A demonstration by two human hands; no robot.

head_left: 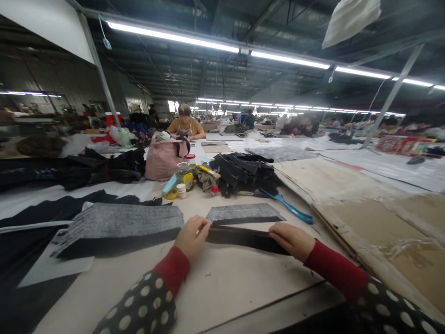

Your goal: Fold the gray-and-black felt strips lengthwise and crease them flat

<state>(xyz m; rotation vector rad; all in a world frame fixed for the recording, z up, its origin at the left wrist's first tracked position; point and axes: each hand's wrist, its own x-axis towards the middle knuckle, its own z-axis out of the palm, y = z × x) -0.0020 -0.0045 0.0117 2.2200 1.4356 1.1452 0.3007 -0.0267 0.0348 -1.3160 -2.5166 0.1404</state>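
Stretched between my two hands is a black fabric strip [239, 235], just above the pale board on the table. My left hand [193, 236] pinches its left end, fingers closed. At the strip's right part, my right hand [292, 239] grips the upper edge with its fingers pressed together. Beyond the strip lies a grey-and-black fabric piece [245, 213]. To the left of my left hand, a fanned stack of similar grey-and-black pieces [128, 222] rests on the table.
Beyond the pieces are a black fabric pile [243, 171], a blue-handled tool [292, 208], a glass jar [184, 174], a white bottle [181, 190] and a pink bag [165, 157]. Large brown sheets [382, 222] lie right. A person [186, 124] sits across the table.
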